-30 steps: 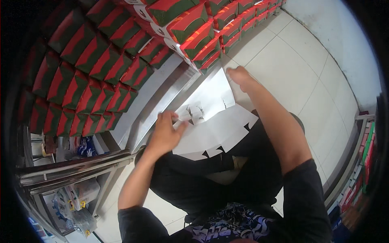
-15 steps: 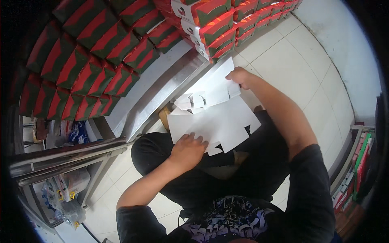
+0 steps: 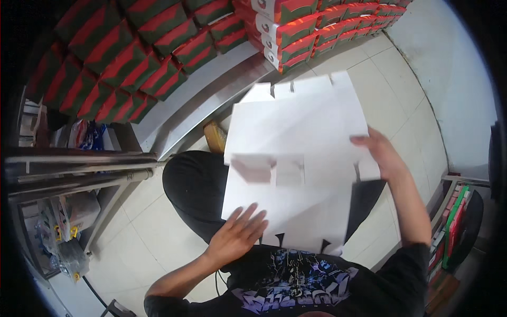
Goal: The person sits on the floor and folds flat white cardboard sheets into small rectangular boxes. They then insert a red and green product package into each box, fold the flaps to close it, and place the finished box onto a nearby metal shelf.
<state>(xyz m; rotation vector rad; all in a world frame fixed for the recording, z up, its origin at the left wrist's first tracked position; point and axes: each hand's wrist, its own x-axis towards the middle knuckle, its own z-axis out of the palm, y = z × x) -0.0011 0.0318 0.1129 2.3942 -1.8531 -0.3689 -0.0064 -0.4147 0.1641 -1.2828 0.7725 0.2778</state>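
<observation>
A white die-cut cardboard box blank (image 3: 296,121) lies spread over my lap, its plain side up. Notched tabs line its far and near edges, and a fold with cut-out flaps runs across its middle. At the right edge my right hand (image 3: 384,154) grips the blank beside a side tab, thumb on top and fingers beneath. My left hand (image 3: 238,236) rests on the near left corner, its fingers stretched out and slightly apart. The underside of the blank is hidden.
Stacks of folded red and dark green boxes (image 3: 296,37) stand ahead and to the left, above a metal ledge (image 3: 211,100). A brown taped item (image 3: 215,136) sits by my knee. Plastic bags (image 3: 68,232) lie on a left rack; a right rack (image 3: 449,232) holds coloured items.
The far part of the blank has unfolded and now lies wider and nearer to me. My right hand has come down and to the right. The left hand moved slightly nearer.
</observation>
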